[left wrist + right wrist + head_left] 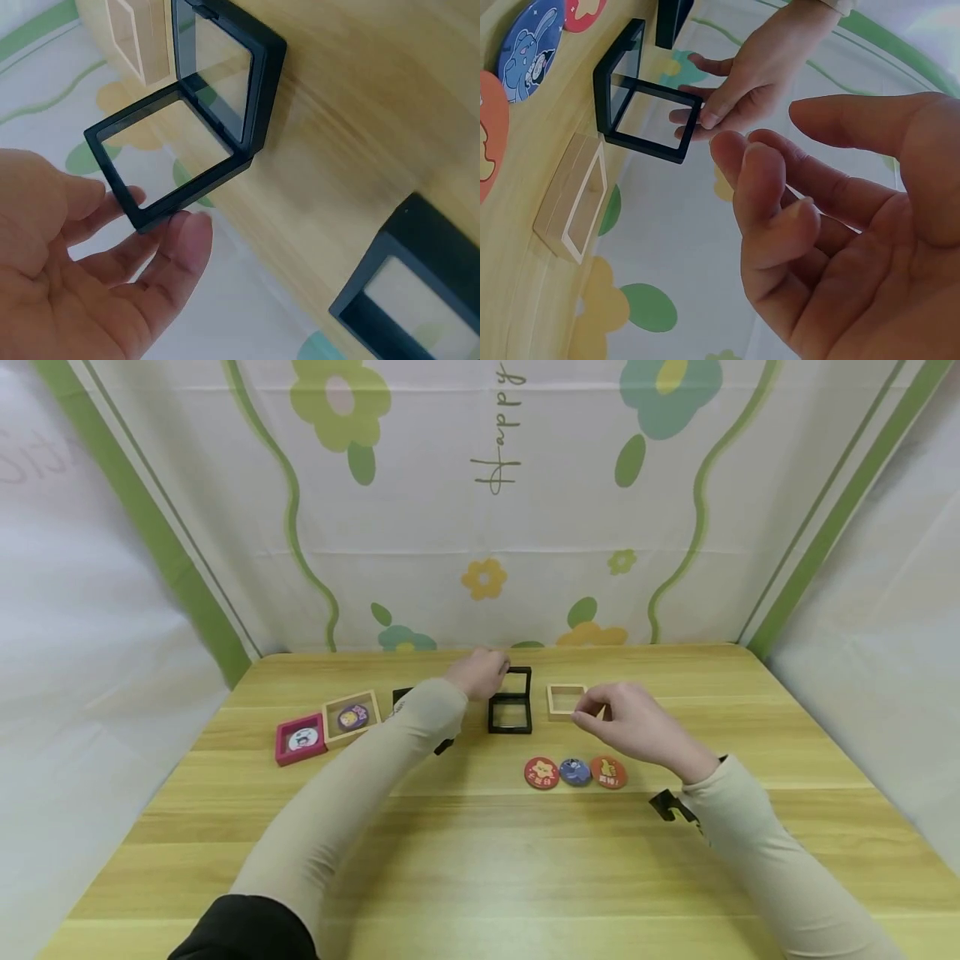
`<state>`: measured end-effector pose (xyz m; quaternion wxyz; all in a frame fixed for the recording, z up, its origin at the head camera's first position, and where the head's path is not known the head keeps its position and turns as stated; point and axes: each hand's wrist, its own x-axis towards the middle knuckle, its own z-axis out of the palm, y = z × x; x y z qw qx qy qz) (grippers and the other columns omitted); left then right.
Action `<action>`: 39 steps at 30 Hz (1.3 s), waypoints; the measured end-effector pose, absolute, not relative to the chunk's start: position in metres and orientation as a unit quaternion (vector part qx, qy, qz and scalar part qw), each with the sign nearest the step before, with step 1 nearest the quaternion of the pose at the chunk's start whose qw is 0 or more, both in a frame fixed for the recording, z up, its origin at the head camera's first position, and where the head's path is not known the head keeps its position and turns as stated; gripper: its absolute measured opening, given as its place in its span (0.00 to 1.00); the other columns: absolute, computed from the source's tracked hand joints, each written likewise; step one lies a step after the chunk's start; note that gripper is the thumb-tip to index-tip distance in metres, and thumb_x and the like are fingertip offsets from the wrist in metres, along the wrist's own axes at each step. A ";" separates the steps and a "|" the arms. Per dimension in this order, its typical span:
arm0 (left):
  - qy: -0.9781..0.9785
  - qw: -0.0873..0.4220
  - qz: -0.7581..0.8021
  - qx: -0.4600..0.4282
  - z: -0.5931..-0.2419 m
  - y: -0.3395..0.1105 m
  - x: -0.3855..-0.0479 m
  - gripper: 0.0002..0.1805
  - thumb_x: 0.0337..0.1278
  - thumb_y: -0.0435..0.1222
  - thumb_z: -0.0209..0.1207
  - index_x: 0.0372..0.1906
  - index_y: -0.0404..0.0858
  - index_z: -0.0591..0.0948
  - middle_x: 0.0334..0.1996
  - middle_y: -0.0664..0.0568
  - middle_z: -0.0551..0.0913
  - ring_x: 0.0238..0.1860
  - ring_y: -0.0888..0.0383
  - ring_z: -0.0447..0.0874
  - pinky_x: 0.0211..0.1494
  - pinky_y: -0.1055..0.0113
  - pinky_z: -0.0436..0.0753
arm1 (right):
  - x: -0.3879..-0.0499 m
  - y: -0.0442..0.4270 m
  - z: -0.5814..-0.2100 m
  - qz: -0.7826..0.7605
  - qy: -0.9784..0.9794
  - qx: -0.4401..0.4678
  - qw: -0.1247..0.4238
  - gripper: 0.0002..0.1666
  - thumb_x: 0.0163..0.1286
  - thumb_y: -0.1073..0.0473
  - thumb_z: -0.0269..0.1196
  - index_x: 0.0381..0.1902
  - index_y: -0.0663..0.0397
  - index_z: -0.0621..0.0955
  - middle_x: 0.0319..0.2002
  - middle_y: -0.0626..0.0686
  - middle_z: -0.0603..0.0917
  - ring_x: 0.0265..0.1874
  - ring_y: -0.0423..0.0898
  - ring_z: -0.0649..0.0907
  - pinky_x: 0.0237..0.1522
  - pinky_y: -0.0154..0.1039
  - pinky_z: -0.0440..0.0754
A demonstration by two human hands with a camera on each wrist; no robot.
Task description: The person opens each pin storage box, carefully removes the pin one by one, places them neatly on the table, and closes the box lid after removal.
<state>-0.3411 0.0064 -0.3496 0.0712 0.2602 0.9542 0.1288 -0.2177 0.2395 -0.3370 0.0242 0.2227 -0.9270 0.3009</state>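
Observation:
A black square case (510,732) stands on the table with its clear-windowed lid raised. My left hand (478,672) holds the far edge of that lid; the left wrist view shows fingers of the hand (90,262) at a corner of the lid (169,214). My right hand (637,722) is beside a pale wooden frame (551,702), its fingers loosely bent and nothing between them. In the right wrist view the hand (855,217) hangs apart from the wooden frame (562,195) and the black case (604,97).
Red (542,772), blue (575,771) and orange (608,772) round badges lie in a row nearer me. At the left are a magenta frame (281,745) and a wooden frame (330,724), each with a badge. Another black frame (401,694) is partly behind my left sleeve.

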 end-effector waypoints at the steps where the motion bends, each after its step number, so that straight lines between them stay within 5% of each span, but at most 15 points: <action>1: 0.954 0.074 0.126 0.260 -0.349 0.006 -0.341 0.20 0.80 0.38 0.37 0.59 0.35 0.77 0.53 0.45 0.79 0.51 0.53 0.77 0.52 0.60 0.77 | -0.218 0.239 -0.337 0.300 -0.927 0.222 0.024 0.07 0.71 0.57 0.63 0.34 0.50 0.86 0.28 0.43 0.82 0.21 0.44 0.76 0.25 0.41 0.76; 6: 0.953 0.090 0.118 0.266 -0.345 0.004 -0.341 0.19 0.79 0.36 0.41 0.61 0.34 0.76 0.56 0.44 0.78 0.50 0.53 0.78 0.52 0.60 0.78 | -0.219 0.239 -0.340 0.298 -0.928 0.222 0.025 0.07 0.71 0.58 0.63 0.33 0.50 0.86 0.28 0.43 0.82 0.21 0.45 0.76 0.25 0.41 0.76; 15: 0.943 0.092 0.135 0.291 -0.344 0.000 -0.345 0.16 0.77 0.31 0.45 0.55 0.28 0.80 0.42 0.44 0.80 0.36 0.54 0.77 0.40 0.64 0.78 | -0.219 0.238 -0.340 0.297 -0.927 0.230 0.024 0.07 0.71 0.58 0.63 0.33 0.50 0.86 0.28 0.43 0.83 0.21 0.46 0.76 0.25 0.40 0.75; 22: 0.940 0.082 0.144 0.299 -0.343 -0.002 -0.345 0.15 0.75 0.29 0.48 0.53 0.28 0.82 0.47 0.42 0.83 0.40 0.54 0.81 0.47 0.64 0.80 | -0.220 0.238 -0.341 0.297 -0.926 0.234 0.019 0.06 0.71 0.59 0.63 0.34 0.51 0.86 0.28 0.44 0.83 0.21 0.44 0.76 0.25 0.41 0.76; 27: 0.937 0.086 0.147 0.305 -0.343 -0.004 -0.345 0.15 0.75 0.29 0.48 0.43 0.27 0.85 0.37 0.41 0.84 0.29 0.56 0.78 0.42 0.64 0.80 | -0.220 0.238 -0.342 0.297 -0.925 0.235 0.020 0.06 0.71 0.60 0.63 0.34 0.51 0.86 0.28 0.43 0.83 0.21 0.45 0.77 0.25 0.41 0.76; 39: 0.929 0.068 0.120 0.344 -0.346 -0.003 -0.337 0.12 0.72 0.30 0.54 0.40 0.32 0.88 0.32 0.45 0.86 0.24 0.61 0.73 0.43 0.63 0.79 | -0.219 0.238 -0.342 0.298 -0.925 0.235 0.014 0.07 0.72 0.58 0.62 0.34 0.52 0.86 0.27 0.44 0.82 0.20 0.46 0.76 0.25 0.40 0.76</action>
